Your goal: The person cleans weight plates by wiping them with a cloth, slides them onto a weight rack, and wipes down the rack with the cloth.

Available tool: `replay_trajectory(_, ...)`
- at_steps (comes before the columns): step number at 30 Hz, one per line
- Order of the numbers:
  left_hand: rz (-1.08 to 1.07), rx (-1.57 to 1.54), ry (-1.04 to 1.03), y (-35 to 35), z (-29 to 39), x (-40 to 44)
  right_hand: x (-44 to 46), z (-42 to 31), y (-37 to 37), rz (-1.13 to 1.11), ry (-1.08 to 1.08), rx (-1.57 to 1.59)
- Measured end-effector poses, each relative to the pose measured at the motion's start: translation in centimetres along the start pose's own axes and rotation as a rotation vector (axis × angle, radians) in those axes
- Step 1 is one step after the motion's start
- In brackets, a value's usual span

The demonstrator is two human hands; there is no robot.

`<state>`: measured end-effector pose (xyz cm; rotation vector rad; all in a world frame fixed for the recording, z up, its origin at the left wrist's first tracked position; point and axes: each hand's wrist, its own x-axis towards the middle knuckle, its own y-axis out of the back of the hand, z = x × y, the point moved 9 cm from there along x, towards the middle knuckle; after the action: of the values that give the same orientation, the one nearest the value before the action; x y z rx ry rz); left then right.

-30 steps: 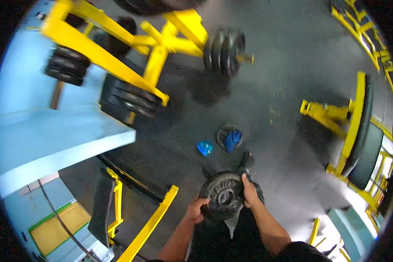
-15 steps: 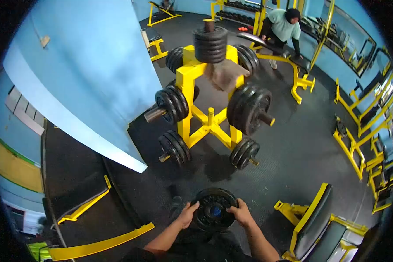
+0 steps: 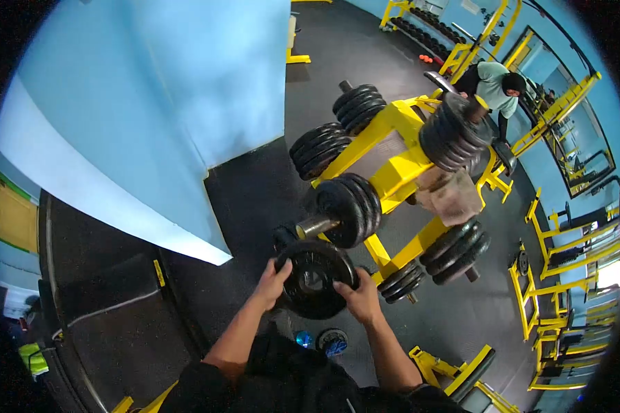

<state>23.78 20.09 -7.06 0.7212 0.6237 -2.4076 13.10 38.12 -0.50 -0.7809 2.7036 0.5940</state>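
Note:
A round black weight plate (image 3: 303, 296) is held out in front of me by its rim. My left hand (image 3: 275, 281) grips its left side, and my right hand (image 3: 359, 294) grips the right side, thumb over the face. Just beyond the plate, the metal peg (image 3: 317, 226) of a yellow weight rack (image 3: 399, 175) points towards me, carrying several black plates (image 3: 351, 206). Whether the held plate touches the peg I cannot tell. More stacked plates (image 3: 456, 251) hang on the rack's other pegs, and a cloth (image 3: 455, 196) drapes over its side.
A blue wall (image 3: 248, 110) juts out on my left. Benches with yellow frames stand at lower right (image 3: 461, 372) and along the right wall. A person (image 3: 499, 89) leans over a bench behind the rack. A dumbbell rack (image 3: 427, 38) stands at the back.
Both hands have raised the plate from near my body up towards the rack's peg. My view has turned, so the rack appears tilted, closer and further right.

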Motion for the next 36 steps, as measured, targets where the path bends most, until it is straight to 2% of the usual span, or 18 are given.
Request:
replay_trajectory(2, 0.042, 0.039, -0.026, 1.4, 2.4, 2.4, 2.7, -2.9, -1.1, 0.018, 0.092, -0.013)
replay_trajectory(3, 0.021, 0.019, -0.011, 1.3, 3.5, 3.1, 3.5, -5.4, -1.3, 0.028, 0.08, -0.117)
replay_trajectory(5, 0.013, -0.015, -0.038, 1.9, 4.4, 5.4, 5.7, -6.7, -2.1, 0.018, 0.098, -0.127)
replay_trajectory(7, -0.002, -0.05, -0.055, 2.3, 3.7, 7.7, 7.0, -7.7, -2.5, 0.022, 0.198, -0.208)
replay_trajectory(10, -0.035, -0.174, -0.055, 3.1, 2.2, 10.9, 8.3, -8.5, -3.1, 0.014, 0.175, -0.232)
replay_trajectory(12, -0.193, -0.286, 0.017, 2.5, 1.3, 12.2, 8.6, -8.7, -3.6, -0.002, 0.141, -0.215)
replay_trajectory(14, -0.143, -0.299, 0.059, 2.1, 2.6, 11.2, 9.2, -8.1, -4.0, -0.019, 0.114, -0.193)
replay_trajectory(16, -0.099, -0.305, 0.101, 1.5, 4.0, 10.4, 9.5, -7.2, -3.7, 0.074, 0.208, -0.296)
replay_trajectory(19, -0.092, -0.31, 0.2, 1.1, 3.1, 11.1, 9.7, -6.4, -3.5, 0.096, 0.204, -0.256)
replay_trajectory(26, -0.236, -0.483, 0.081, -0.5, -0.1, 15.7, 9.2, -7.5, -3.6, 0.176, 0.238, -0.354)
replay_trajectory(28, -0.268, -0.533, 0.064, -1.6, -0.3, 16.7, 8.8, -9.1, -2.8, 0.281, 0.331, -0.459)
replay_trajectory(30, -0.421, -0.664, 0.002, -3.9, 0.4, 17.4, 8.3, -9.4, -2.3, 0.329, 0.404, -0.572)
replay_trajectory(31, -0.434, -0.663, 0.006, -4.5, 0.2, 17.8, 8.1, -9.8, -2.2, 0.365, 0.478, -0.685)
replay_trajectory(33, -0.467, -0.619, -0.181, -5.2, 1.2, 18.3, 8.2, -9.7, -1.8, 0.403, 0.494, -0.771)
replay_trajectory(36, -0.423, -0.611, -0.135, -5.6, 0.6, 19.4, 8.2, -9.0, -1.1, 0.441, 0.507, -0.836)
